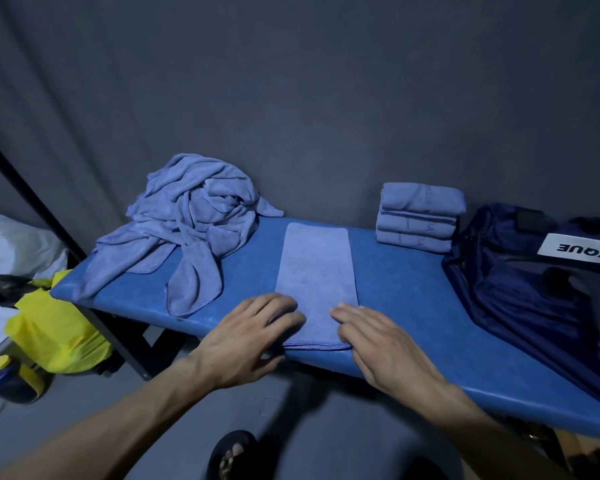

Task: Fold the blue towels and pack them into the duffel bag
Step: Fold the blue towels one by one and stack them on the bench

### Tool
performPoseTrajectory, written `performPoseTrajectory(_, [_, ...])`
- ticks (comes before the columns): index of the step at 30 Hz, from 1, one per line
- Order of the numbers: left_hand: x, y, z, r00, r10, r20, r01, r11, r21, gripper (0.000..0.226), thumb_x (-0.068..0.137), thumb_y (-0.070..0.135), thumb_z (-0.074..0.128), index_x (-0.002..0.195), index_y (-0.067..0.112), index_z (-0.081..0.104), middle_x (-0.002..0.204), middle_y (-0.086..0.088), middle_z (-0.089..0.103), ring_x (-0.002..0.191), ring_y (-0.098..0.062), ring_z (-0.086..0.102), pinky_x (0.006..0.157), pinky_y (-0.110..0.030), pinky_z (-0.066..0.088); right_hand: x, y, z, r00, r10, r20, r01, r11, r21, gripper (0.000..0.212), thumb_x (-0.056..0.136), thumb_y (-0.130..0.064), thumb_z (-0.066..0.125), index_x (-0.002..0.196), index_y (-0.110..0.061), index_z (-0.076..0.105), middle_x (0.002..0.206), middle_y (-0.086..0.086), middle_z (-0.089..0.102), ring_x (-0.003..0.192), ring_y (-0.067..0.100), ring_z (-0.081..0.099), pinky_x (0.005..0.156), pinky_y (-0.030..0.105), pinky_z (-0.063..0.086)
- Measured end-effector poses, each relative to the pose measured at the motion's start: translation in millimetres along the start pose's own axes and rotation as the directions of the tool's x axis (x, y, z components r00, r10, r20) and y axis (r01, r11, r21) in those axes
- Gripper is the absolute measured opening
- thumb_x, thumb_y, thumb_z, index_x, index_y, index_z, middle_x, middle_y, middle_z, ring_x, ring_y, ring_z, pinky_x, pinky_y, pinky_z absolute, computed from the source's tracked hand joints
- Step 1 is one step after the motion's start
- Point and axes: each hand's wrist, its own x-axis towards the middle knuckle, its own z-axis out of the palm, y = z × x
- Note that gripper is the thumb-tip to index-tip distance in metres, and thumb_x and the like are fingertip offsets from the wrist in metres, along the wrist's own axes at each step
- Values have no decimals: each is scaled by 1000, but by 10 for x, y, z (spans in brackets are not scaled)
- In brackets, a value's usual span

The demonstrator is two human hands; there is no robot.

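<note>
My left hand (257, 336) lies at the near left corner of the towel strip (316, 271), its fingers bent over the hem so that the tips seem to tuck under the edge; I cannot tell for sure whether they pinch the cloth or only press on it. My right hand (378, 344) lies flat on the near right corner, fingers straight and close together, holding nothing, just pressing down. The strip is already folded lengthwise into a narrow band, so I judge I am midway through folding this one towel: the long fold is done and the cross folds are to come. The next move, as I see it, calls for both hands to take the near end by its two corners and carry it away from me toward the far end, keeping the edges square. The band's long axis runs from the near edge of the blue padded table (413, 289) straight away toward the grey curtain (291, 98), leaning slightly to the left at the far end, with the stitched hem nearest me. To the left of it sits the heap of unfolded blue towels (191, 216), well apart from my hands. At the far right stands the stack of folded towels (420, 218), just beside the navy duffel bag (520, 282), which lies on the table's right end.
</note>
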Motion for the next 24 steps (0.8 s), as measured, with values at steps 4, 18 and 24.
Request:
performPoseTrajectory(4, [-28, -149, 137, 999, 37, 32, -36, 999, -27, 55, 100, 45, 52, 151, 27, 40, 156, 5, 41, 146, -18, 39, 114, -31, 38, -33, 89, 29, 998, 52, 27, -55, 994, 99, 53, 85, -4, 57, 137, -11, 58, 150, 4, 54, 141, 17, 46, 118, 33, 31])
performPoseTrajectory(18, [-156, -115, 58, 990, 78, -121, -103, 970, -221, 36, 106, 35, 49, 137, 25, 63, 149, 10, 55, 141, -8, 48, 109, -27, 47, -129, 62, -131, 979, 200, -30, -187, 954, 235, 29, 96, -27, 52, 116, -20, 71, 118, -8, 74, 108, 10, 69, 90, 28, 54])
performPoseTrajectory(24, [-85, -56, -25, 976, -202, -75, 132, 837, -532, 31, 105, 46, 49, 125, 31, 68, 122, 20, 70, 119, 1, 61, 100, -20, 47, 1, 75, -207, 887, 458, 55, -438, 798, 414, 8, 98, -25, 65, 103, -30, 67, 73, -17, 63, 64, 3, 57, 61, 14, 40])
